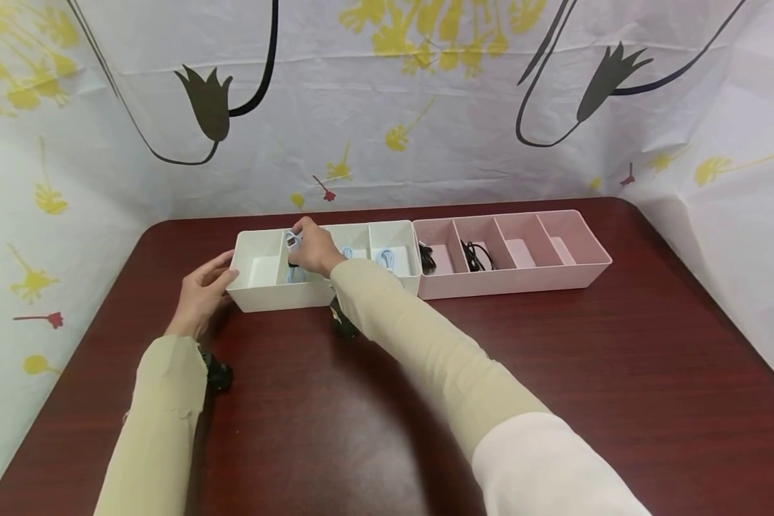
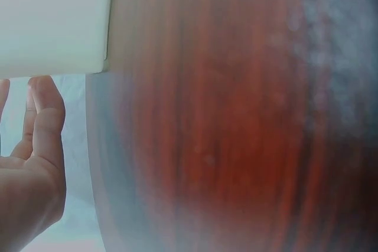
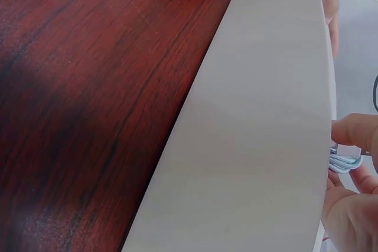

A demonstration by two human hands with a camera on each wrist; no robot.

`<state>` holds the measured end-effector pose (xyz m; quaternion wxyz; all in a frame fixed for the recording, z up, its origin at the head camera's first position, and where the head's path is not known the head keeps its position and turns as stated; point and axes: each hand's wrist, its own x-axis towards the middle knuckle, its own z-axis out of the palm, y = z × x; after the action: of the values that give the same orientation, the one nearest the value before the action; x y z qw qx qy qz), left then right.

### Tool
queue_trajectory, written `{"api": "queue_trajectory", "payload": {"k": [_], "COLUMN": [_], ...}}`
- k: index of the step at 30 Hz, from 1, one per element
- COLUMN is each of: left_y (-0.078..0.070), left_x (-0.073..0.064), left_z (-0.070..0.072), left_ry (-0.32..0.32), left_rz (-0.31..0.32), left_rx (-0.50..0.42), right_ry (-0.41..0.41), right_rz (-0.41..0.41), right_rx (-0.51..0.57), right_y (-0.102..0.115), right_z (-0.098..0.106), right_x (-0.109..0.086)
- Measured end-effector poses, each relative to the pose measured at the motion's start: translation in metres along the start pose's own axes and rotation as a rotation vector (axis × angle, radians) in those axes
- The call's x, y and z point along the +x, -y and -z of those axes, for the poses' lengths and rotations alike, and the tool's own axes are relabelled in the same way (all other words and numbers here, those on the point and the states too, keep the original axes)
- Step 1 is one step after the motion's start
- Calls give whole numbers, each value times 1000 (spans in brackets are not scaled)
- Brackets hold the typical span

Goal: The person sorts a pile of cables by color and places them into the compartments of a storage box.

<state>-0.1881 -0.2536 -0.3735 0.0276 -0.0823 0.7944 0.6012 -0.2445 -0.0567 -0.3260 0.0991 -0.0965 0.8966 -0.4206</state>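
Observation:
A white divided box (image 1: 277, 297) stands on the table. At its left end is my left hand (image 1: 200, 295), thumb and fairly straight fingers touching the end wall. My right hand (image 1: 317, 248) reaches into the second compartment from the left and pinches a coiled light-blue cable (image 1: 292, 242) with a pale plug. In the right wrist view, this cable's coil (image 3: 344, 163) shows between thumb and fingers, just past the box rim. More light-blue cable (image 1: 294, 275) lies below the hand; whether it is the same one, I cannot tell. Another coiled light-blue cable (image 1: 385, 258) lies in the rightmost white compartment.
A pink divided box (image 1: 509, 282) adjoins the white one on the right. Its two left compartments hold a black cable (image 1: 428, 259) and another black cable (image 1: 476, 256). Part of a light-blue cable (image 1: 347, 252) shows beside my right hand. Behind the dark red table (image 1: 284, 416) hangs a patterned cloth (image 1: 464, 129).

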Motion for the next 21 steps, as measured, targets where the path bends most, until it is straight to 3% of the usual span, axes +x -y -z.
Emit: {"api": "queue_trajectory", "payload": {"k": [12, 21], "left_y": [0, 0], "left_x": [1, 1], "left_z": [-1, -1], "left_ry": [-6, -12], "left_rz": [4, -6], "left_rx": [-29, -12], "right_ry": [49, 87], "right_rz": [5, 2], "right_rx": [-65, -39], "right_y": [1, 1], "right_z": [2, 0], "right_x": [2, 1]}}
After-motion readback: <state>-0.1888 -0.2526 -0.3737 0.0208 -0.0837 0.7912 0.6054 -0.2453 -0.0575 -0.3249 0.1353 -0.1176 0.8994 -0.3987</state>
